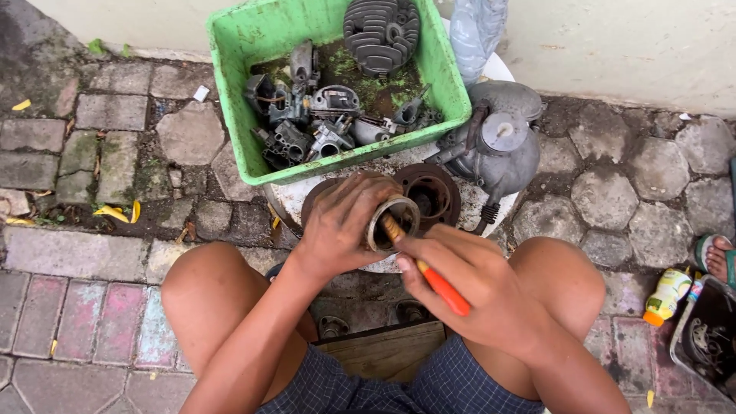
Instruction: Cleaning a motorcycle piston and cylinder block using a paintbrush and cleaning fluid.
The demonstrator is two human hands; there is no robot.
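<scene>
My left hand grips a dirty metal piston, a short hollow cylinder with its open end facing me. My right hand holds an orange-handled tool whose worn tip pokes inside the piston's open end. Both hands are grimy and hover above a white round surface between my bare knees. A rusty brown engine cylinder stands just behind the piston.
A green plastic crate of greasy engine parts, with a finned cylinder head, sits behind. A grey metal tank lies at its right. A yellow bottle, a dark tray and another person's sandalled foot are at far right.
</scene>
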